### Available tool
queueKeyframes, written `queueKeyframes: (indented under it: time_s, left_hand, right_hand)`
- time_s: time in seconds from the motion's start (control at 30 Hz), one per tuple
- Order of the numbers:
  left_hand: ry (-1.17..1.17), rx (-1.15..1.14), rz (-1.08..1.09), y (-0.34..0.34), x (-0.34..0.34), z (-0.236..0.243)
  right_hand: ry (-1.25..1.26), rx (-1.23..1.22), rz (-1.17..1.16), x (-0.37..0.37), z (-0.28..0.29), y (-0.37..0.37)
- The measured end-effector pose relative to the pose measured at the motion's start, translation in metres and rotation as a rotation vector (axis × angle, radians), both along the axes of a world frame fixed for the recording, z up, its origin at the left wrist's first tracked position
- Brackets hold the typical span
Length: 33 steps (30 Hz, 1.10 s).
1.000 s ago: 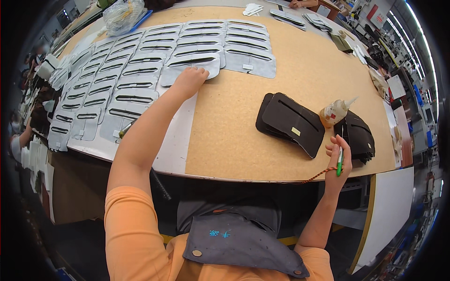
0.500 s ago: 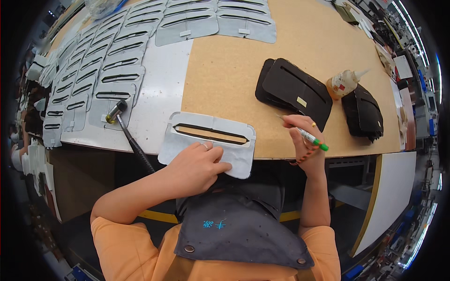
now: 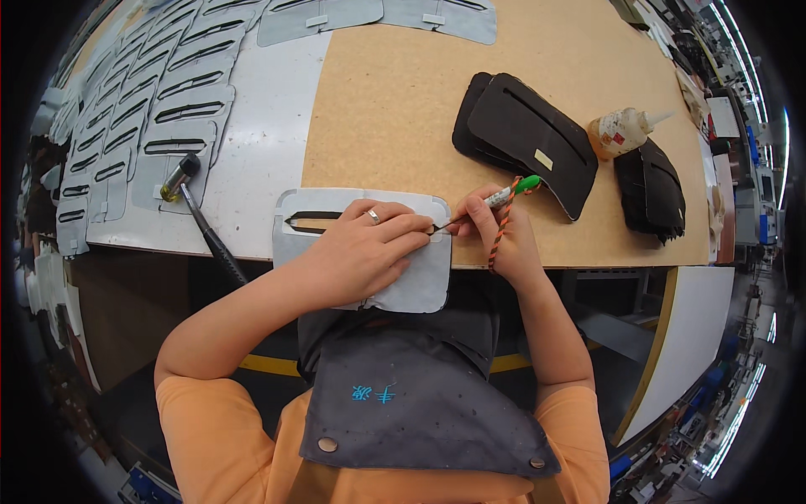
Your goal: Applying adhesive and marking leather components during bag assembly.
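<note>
A pale grey fabric panel [image 3: 424, 281] with a long black-edged slot lies at the table's front edge, its near part overhanging. My left hand [image 3: 365, 248] rests on it with fingers stretched over the slot, pressing beside the slot's right end. Between the fingers of my right hand [image 3: 508, 239] is a slim white pen-like tool [image 3: 499, 198] with a green end and a thin tip. That tip meets the slot's right end, close to my left fingertips. A striped cord hangs by my right hand.
A hammer [image 3: 211, 231] with a black handle lies left of the panel. Rows of similar grey panels [image 3: 195, 82] cover the table's left side. Toward the right are a stack of dark slotted panels [image 3: 525, 134], a nozzle bottle [image 3: 620, 134] and another dark stack [image 3: 651, 189].
My right hand has come left from beside the dark stack, bringing the pen-like tool to the slot's right end. My left hand has slid up and right over the slot. The view has shifted slightly.
</note>
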<state>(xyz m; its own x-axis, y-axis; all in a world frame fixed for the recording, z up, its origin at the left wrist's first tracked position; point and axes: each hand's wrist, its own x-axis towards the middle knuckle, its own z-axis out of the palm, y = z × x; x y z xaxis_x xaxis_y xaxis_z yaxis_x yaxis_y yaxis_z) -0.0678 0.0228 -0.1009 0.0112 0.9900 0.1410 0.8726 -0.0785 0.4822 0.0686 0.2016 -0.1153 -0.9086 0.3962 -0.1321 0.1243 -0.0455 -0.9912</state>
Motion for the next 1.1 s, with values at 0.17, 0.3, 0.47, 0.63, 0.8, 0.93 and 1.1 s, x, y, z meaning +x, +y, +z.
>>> queueKeyframes:
  time_s: [0.17, 0.3, 0.47, 0.63, 0.8, 0.93, 1.1]
  left_hand:
    - [0.013, -0.006, 0.037, -0.002, 0.002, -0.005]
    - [0.086, 0.03, 0.061, -0.001, 0.008, -0.01]
    - [0.149, 0.1, 0.152, -0.002, 0.014, -0.01]
    - [0.08, 0.139, 0.218, -0.001, 0.02, -0.014]
    - [0.004, 0.102, 0.253, 0.0, 0.021, -0.016]
    - [-0.127, 0.084, 0.313, 0.002, 0.023, -0.013]
    - [-0.156, 0.075, 0.337, 0.003, 0.023, -0.009]
  right_hand:
    - [-0.057, 0.034, 0.054, -0.009, 0.007, 0.003]
    - [-0.045, 0.072, 0.181, -0.015, 0.014, 0.01]
    - [0.121, 0.514, 0.355, -0.002, 0.015, 0.011]
    - [0.457, 1.055, 0.409, 0.021, 0.005, 0.0]
    - [0.427, 0.929, 0.298, 0.032, -0.003, -0.002]
    - [0.386, 0.627, 0.097, 0.037, -0.006, -0.001]
    - [0.324, 0.629, 0.131, 0.032, -0.003, -0.003]
